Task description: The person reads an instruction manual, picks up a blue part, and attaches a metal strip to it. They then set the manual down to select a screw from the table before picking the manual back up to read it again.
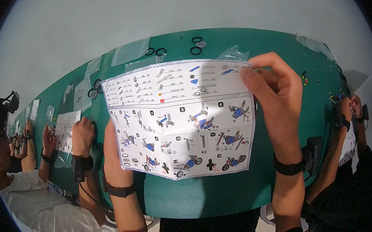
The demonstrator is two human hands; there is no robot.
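A creased paper instruction sheet (171, 136) is held up over the table, with rows of parts printed along its top and numbered motorcycle building steps below. My right hand (274, 85) pinches its upper right corner between thumb and fingers. Behind the sheet's left edge, my left hand (112, 132) shows only in part. Its fingers are hidden by the paper, so I cannot tell how it grips. Past the top edge lie black rubber rings (195, 50) and a grey wheel hub (201, 44).
The green table (180, 197) curves across the view. Clear plastic bags (130, 51) lie along its far side, with two more black rings (156, 51). Small coloured pieces (305, 79) are scattered at right. A person at left holds another sheet (67, 129); another person's hands (350, 108) work at right.
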